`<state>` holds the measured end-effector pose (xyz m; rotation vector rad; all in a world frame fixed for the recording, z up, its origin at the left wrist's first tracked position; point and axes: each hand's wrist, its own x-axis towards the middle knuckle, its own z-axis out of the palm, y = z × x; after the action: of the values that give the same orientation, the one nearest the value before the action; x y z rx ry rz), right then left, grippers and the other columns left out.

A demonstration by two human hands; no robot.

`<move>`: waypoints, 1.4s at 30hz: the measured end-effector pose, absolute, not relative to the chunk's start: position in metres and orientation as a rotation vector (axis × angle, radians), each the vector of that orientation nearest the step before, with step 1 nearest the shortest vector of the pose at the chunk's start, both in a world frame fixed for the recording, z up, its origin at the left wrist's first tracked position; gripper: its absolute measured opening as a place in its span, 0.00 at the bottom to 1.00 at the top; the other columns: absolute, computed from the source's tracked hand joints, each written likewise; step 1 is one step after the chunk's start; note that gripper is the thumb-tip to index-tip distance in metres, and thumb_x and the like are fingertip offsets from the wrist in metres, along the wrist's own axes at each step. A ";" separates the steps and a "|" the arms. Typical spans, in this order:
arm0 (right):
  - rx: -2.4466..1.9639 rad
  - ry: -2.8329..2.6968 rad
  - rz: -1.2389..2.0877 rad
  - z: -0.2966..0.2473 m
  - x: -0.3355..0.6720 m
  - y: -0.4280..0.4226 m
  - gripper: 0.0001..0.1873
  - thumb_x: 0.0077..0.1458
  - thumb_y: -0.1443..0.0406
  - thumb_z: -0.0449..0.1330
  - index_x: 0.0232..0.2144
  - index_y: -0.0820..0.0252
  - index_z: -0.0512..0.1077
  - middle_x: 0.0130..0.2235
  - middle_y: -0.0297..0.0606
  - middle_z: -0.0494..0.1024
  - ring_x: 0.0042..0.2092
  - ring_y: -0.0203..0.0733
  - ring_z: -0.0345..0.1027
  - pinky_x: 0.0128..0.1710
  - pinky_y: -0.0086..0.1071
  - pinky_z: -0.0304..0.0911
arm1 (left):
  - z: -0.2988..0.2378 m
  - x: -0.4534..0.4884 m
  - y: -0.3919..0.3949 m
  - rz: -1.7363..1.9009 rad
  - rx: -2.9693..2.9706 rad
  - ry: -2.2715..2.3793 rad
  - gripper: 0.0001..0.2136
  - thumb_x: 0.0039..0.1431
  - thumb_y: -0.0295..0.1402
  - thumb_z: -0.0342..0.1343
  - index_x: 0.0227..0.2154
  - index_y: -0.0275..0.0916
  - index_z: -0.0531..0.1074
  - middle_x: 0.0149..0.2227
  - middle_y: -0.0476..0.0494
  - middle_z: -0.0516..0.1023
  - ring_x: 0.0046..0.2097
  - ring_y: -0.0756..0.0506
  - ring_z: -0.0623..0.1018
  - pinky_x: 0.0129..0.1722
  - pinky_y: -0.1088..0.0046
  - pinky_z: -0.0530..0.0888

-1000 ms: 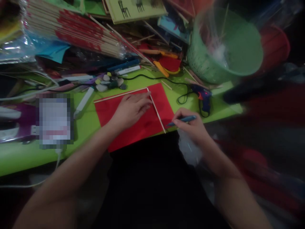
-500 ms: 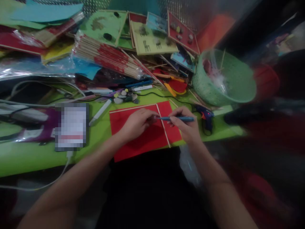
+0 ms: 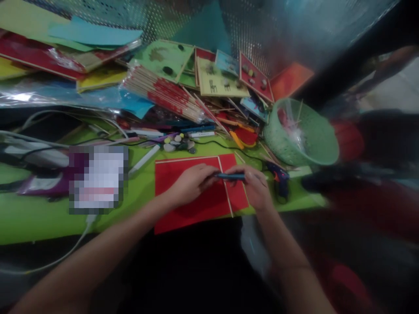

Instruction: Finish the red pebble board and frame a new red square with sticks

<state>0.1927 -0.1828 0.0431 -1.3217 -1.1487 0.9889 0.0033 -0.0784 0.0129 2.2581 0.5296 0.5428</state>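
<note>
A blue pen [image 3: 231, 176] lies level between my two hands, above a red sheet [image 3: 183, 213]. My left hand [image 3: 191, 183] is closed, its fingertips pinched at the pen's left end; whether a cap is there I cannot make out. My right hand [image 3: 257, 189] grips the other end, fingers curled round it. One thin wooden stick [image 3: 186, 159] runs along the sheet's far edge. Another stick [image 3: 228, 201] crosses the sheet toward me, right of its middle, its near end reaching the front edge.
A glue gun [image 3: 280, 181] lies right of the sheet, before a green basket [image 3: 278, 139]. Left are a white marker [image 3: 145, 158] and a phone [image 3: 98, 179] on a cable. Behind are pebbles [image 3: 176, 144], bundled sticks [image 3: 163, 93] and decorated cards [image 3: 222, 78].
The pen's tip showed just off my left fingers before; now its end is in them. My right-hand fingers have shifted toward the pen's back end. The view has tilted upward.
</note>
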 end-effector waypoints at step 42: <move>-1.991 -2.001 0.054 0.053 0.240 -0.114 0.05 0.60 0.65 0.60 0.35 0.57 0.76 0.39 0.41 0.79 0.44 0.48 0.70 0.46 0.39 0.61 | 0.007 -0.014 -0.050 0.481 2.695 1.278 0.11 0.67 0.29 0.48 0.40 0.38 0.77 0.42 0.34 0.79 0.50 0.32 0.75 0.48 0.52 0.68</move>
<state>0.2403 -0.1139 0.0528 -1.9911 -2.0014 0.0541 -0.0141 -0.0504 0.0074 2.6946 1.2780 0.4806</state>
